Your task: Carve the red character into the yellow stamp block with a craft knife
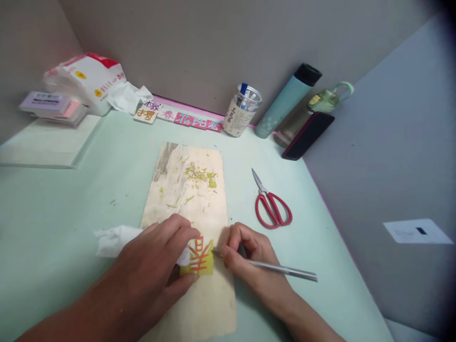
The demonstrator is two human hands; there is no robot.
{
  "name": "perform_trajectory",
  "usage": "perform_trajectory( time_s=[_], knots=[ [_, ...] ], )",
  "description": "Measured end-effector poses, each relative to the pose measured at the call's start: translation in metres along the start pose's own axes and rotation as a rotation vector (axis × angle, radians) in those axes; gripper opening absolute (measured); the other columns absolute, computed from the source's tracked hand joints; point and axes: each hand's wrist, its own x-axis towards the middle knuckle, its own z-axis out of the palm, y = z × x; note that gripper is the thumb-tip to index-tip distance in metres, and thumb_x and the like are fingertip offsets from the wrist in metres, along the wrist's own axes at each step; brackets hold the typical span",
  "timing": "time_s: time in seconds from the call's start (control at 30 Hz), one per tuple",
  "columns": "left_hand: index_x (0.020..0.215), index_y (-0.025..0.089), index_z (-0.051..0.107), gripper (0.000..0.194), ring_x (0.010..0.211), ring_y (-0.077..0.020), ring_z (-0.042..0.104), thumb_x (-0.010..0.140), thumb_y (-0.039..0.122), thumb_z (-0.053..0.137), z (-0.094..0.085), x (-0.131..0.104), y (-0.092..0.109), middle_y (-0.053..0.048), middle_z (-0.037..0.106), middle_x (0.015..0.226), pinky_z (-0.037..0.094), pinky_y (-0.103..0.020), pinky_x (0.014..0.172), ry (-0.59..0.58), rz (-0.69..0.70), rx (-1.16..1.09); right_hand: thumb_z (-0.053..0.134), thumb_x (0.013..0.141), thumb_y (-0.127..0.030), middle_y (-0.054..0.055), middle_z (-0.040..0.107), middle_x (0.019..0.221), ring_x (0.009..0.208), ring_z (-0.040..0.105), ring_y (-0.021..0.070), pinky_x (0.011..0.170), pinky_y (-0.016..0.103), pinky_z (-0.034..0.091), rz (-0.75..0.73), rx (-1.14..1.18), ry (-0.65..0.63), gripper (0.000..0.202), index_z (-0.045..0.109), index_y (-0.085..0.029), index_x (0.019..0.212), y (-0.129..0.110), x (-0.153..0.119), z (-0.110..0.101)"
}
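My left hand [149, 266] pins a small yellow block [206, 268] to a pale board [213, 304], with thumb and fingers at its edges. An orange character is drawn on the block's face. A crumpled white tissue [117, 240] runs under that hand, and a bit of it shows beside the block. My right hand [251, 254] grips a craft knife [285, 270] with a silver handle like a pen. The knife's tip is at the right edge of the block. Yellow-green shavings [199, 175] lie scattered on the board's far half.
Red-handled scissors [272, 209] lie right of the board. Behind stand a plastic cup [238, 114], two bottles [285, 99] [322, 102] and a leaning phone [308, 137]. Small character blocks [183, 118] line the back. A tissue pack [89, 80] and stacked blocks [53, 107] sit at left.
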Motion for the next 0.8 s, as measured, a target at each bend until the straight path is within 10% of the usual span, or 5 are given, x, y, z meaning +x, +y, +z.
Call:
perform_trajectory(
  time_s=[0.8],
  knots=[
    [0.131,0.032,0.05,0.041,0.105,-0.0267,0.064,0.093,0.021,0.061,-0.0022,0.0011,0.0007,-0.004,0.059,0.124,0.051,-0.04,0.082,-0.033,-0.024,-0.01,0.065,0.085,-0.027,-0.004,0.05,0.068,0.064,0.041,0.0137,0.057,0.028,0.031,-0.001,-0.046,-0.002,0.026,0.046,-0.024,0.069,-0.0024,-0.0003,0.0]
  ],
)
